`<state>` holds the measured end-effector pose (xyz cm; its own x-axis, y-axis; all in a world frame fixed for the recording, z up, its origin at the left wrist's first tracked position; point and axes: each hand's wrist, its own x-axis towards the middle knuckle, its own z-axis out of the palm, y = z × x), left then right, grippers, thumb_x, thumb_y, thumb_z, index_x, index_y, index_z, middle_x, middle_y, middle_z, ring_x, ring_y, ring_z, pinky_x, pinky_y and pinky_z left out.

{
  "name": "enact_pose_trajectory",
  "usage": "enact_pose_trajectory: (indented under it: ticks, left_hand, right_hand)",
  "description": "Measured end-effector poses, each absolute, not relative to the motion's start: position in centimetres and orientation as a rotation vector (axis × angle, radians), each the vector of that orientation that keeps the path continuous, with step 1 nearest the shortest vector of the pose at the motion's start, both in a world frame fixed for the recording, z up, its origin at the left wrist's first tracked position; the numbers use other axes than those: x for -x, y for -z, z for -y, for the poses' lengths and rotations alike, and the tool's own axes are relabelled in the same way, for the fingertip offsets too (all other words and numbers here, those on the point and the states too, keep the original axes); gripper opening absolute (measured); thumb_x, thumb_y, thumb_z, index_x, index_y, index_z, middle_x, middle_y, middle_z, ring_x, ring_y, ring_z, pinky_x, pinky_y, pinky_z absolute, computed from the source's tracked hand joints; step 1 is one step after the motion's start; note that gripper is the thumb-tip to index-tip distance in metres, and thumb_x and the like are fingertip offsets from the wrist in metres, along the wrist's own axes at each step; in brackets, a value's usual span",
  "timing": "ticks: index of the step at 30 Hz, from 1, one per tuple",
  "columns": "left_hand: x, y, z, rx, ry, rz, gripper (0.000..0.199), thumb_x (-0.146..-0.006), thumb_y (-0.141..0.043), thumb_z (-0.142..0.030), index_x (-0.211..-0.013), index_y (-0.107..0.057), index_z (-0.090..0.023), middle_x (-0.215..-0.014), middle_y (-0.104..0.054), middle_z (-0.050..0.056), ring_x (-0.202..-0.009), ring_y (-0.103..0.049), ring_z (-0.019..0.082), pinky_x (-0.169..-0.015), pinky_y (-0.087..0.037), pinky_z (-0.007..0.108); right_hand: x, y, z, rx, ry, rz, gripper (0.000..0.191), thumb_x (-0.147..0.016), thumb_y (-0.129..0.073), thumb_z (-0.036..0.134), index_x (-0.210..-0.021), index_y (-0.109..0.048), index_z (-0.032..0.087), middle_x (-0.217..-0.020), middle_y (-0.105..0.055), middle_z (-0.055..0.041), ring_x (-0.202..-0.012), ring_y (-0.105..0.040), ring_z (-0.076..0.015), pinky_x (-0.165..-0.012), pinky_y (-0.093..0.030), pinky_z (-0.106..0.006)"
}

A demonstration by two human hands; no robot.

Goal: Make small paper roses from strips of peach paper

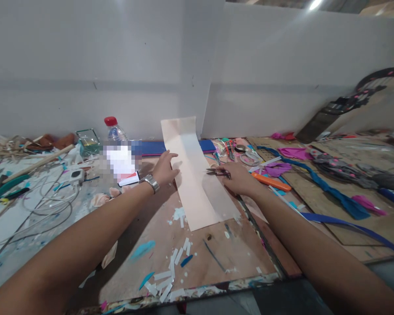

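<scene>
A long pale peach strip of paper or thin foam (192, 175) lies at the middle of the table, its far end curling up. My left hand (166, 169), with a metal watch on the wrist, is at the strip's left edge with its fingers apart; I cannot tell how firmly it touches. On the other side, my right hand (238, 177) is closed around small dark scissors (215, 172), whose blades point left over the strip's right edge. Part of the scissors' handles is hidden by the fingers.
Paper scraps (172, 267) litter the table's front. An orange cutter (272, 182) and blue ribbon (328, 188) lie to the right. A red-capped bottle (114, 129) stands at the back left, near a white cable (57, 210). A grey wall (134, 65) rises behind.
</scene>
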<state>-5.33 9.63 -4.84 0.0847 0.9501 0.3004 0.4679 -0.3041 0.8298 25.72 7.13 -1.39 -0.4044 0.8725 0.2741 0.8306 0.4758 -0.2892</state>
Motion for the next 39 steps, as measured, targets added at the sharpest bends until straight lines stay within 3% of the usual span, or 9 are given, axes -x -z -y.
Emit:
enact_pose_trajectory:
  ticks: [3, 9, 13, 20, 26, 29, 33, 35, 39]
  left_hand:
    - [5.2, 4.3, -8.6, -1.941, -1.079, -1.385, 0.052, -0.073, -0.076, -0.013, -0.124, -0.067, -0.019, -0.160, -0.042, 0.015, -0.138, -0.053, 0.031, -0.113, -0.047, 0.044]
    - [3.7, 3.5, -6.3, -2.040, -0.883, -1.357, 0.050, -0.072, -0.070, -0.009, -0.121, -0.071, -0.020, -0.119, -0.074, 0.008, -0.101, -0.071, 0.025, -0.093, -0.058, 0.040]
    - [3.1, 3.3, -5.7, -2.086, -0.862, -1.354, 0.054, -0.071, -0.063, 0.000, -0.121, -0.070, -0.020, -0.122, -0.075, 0.005, -0.109, -0.071, 0.022, -0.093, -0.058, 0.031]
    - [5.1, 3.5, -8.8, -2.108, -0.908, -1.607, 0.040, -0.080, -0.056, -0.002, -0.111, -0.076, -0.017, -0.112, -0.079, 0.010, -0.109, -0.072, 0.027, -0.102, -0.054, 0.040]
    - [6.2, 3.8, -10.1, -2.080, -0.878, -1.712, 0.041, -0.081, -0.060, -0.009, -0.119, -0.075, -0.015, -0.124, -0.076, 0.012, -0.119, -0.070, 0.028, -0.109, -0.051, 0.038]
    - [6.0, 3.9, -9.7, -2.088, -0.859, -1.695, 0.049, -0.078, -0.066, -0.013, -0.127, -0.072, -0.011, -0.133, -0.072, 0.016, -0.126, -0.066, 0.031, -0.113, -0.049, 0.040]
    - [5.7, 3.9, -9.5, -2.085, -0.873, -1.671, 0.063, -0.071, -0.067, -0.006, -0.135, -0.068, -0.012, -0.139, -0.069, 0.014, -0.131, -0.064, 0.030, -0.115, -0.047, 0.037]
    - [5.8, 3.9, -9.7, -2.067, -0.899, -1.674, 0.066, -0.071, -0.064, -0.003, -0.136, -0.067, -0.013, -0.141, -0.068, 0.012, -0.132, -0.063, 0.028, -0.116, -0.046, 0.036]
    - [6.2, 3.7, -10.2, -1.988, -0.959, -1.706, 0.060, -0.074, -0.063, -0.004, -0.133, -0.070, -0.014, -0.138, -0.070, 0.012, -0.128, -0.066, 0.028, -0.115, -0.048, 0.037]
  right_hand:
    - [-26.0, 1.0, -7.0, 1.491, -0.124, 2.421, 0.045, -0.077, -0.068, 0.012, -0.120, -0.076, 0.016, -0.111, -0.078, -0.0145, -0.104, -0.067, -0.0330, -0.093, -0.046, -0.040]
    - [-25.5, 1.0, -6.8, 1.585, -0.107, 2.442, 0.041, -0.092, -0.061, 0.016, -0.131, -0.071, 0.015, -0.117, -0.074, -0.0172, -0.111, -0.064, -0.0306, -0.096, -0.045, -0.037]
    - [-25.4, 0.9, -6.6, 1.646, -0.140, 2.390, 0.038, -0.089, -0.064, 0.013, -0.127, -0.072, 0.013, -0.121, -0.073, -0.0184, -0.112, -0.065, -0.0310, -0.096, -0.047, -0.037]
    - [-25.5, 0.4, -6.1, 1.675, -0.290, 2.251, 0.048, -0.082, -0.070, 0.013, -0.130, -0.072, 0.015, -0.117, -0.078, -0.0156, -0.108, -0.070, -0.0323, -0.094, -0.050, -0.039]
    - [-24.5, 0.8, -6.0, 1.526, -0.454, 2.034, 0.049, -0.087, -0.066, 0.021, -0.136, -0.067, 0.016, -0.122, -0.076, -0.0138, -0.108, -0.069, -0.0287, -0.096, -0.052, -0.042]
    - [-23.0, 1.8, -5.4, 1.375, -0.709, 1.933, 0.050, -0.089, -0.066, 0.025, -0.138, -0.064, 0.016, -0.116, -0.076, -0.0113, -0.099, -0.071, -0.0234, -0.090, -0.058, -0.039]
    - [-21.1, 2.7, -3.4, 1.115, -1.290, 1.724, 0.043, -0.087, -0.075, 0.035, -0.125, -0.069, 0.017, -0.103, -0.074, -0.0081, -0.069, -0.067, -0.0137, -0.063, -0.059, -0.029]
    - [-20.4, 2.8, -2.3, 0.996, -1.715, 1.450, 0.044, -0.084, -0.080, 0.039, -0.122, -0.069, 0.019, -0.099, -0.072, -0.0052, -0.069, -0.067, -0.0119, -0.058, -0.058, -0.024]
    - [-19.1, 2.7, -0.4, 0.797, -2.074, 1.264, 0.048, -0.076, -0.090, 0.038, -0.112, -0.067, 0.016, -0.090, -0.074, -0.0032, -0.064, -0.071, -0.0130, -0.055, -0.058, -0.024]
